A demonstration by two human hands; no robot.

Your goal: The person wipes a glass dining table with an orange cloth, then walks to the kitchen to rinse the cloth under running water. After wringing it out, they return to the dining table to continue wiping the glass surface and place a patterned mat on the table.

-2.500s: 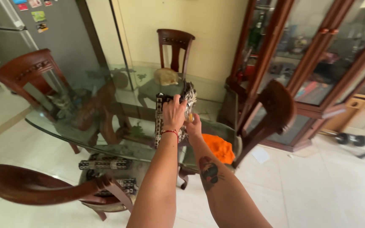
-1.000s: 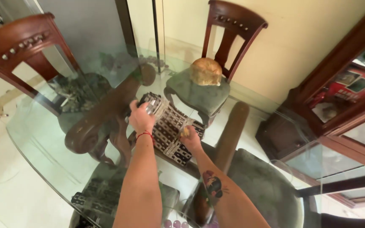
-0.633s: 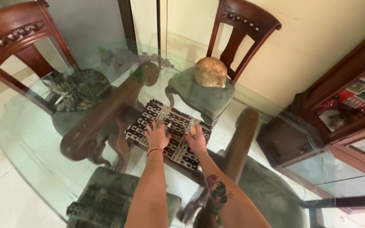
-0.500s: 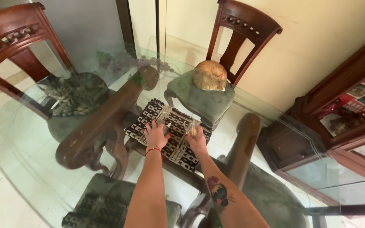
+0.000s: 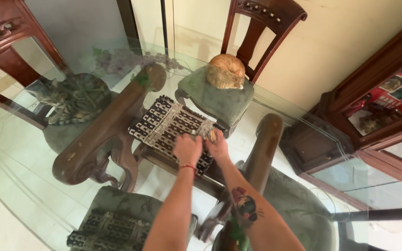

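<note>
While both hands, the left hand [image 5: 188, 148] and right hand [image 5: 216, 147], are pressed with fingers flat on the black-and-white woven mat [image 5: 164, 125] lying on the glass table [image 5: 33, 153], it is judged light, floppy, best gripped at an edge.

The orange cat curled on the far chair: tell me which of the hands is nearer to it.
Right. The right hand rests on the woven placemat's edge, just below the orange cat. The left hand lies beside it, further to the left.

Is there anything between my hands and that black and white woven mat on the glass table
Nothing visible. The left hand and right hand both rest directly on the near edge of the black and white woven mat, which lies flat on the glass table. Something small and yellowish shows by the right hand's fingers.
</note>
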